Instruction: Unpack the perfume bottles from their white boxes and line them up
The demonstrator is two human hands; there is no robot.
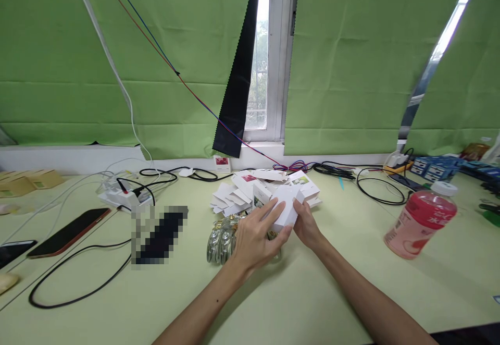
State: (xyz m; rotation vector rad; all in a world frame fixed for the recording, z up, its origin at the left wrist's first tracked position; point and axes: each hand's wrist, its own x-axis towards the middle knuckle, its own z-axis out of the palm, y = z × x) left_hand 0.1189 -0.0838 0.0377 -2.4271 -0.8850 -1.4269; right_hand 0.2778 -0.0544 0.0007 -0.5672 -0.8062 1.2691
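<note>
A small white cardboard box [287,207] is held above the table between both my hands. My left hand [255,235] grips it from the left, with fingers across its near side and the thumb below. From the right, my right hand [307,224] closes on its edge. Behind the box lies a heap of flat white cartons [230,199], some with printed pictures. Several coiled items in clear plastic bags [222,241] stand beside and partly behind my left hand, which hides some of them.
A pink drink bottle [422,222] leans to the right. At the left are a power strip [127,194], a phone [70,233] and a looped black cable [84,248]. More cables [336,170] run along the wall. Blue boxes [437,168] sit at the back right.
</note>
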